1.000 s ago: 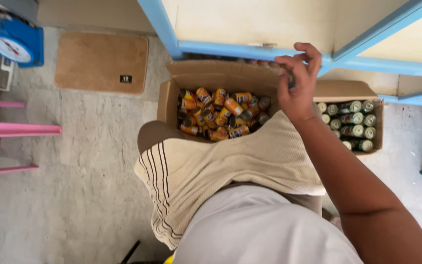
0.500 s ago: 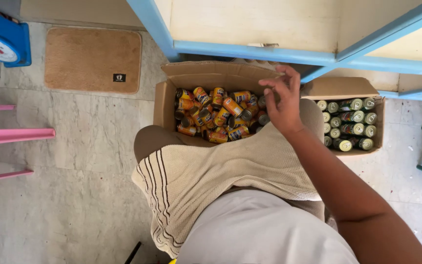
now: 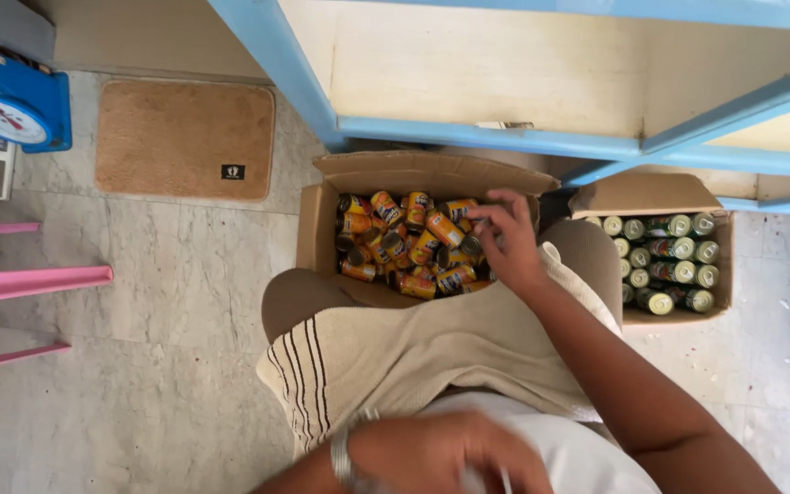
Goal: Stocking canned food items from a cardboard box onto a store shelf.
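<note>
Right hand (image 3: 505, 242) reaches into a cardboard box (image 3: 322, 215), fingers half-curled over loose orange cans (image 3: 395, 242) directly beneath; grip unclear.

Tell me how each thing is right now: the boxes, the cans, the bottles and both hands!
Cardboard box of orange cans: flaps open, nearly full.
Orange and yellow cans: lying jumbled in a heap.
Cardboard box of green-capped bottles: open.
Green-capped bottles: packed in rows, caps on.
Right hand: reaching into the can box, fingers on the cans.
Left hand: blurred, low by the lap; grip unclear.
</note>
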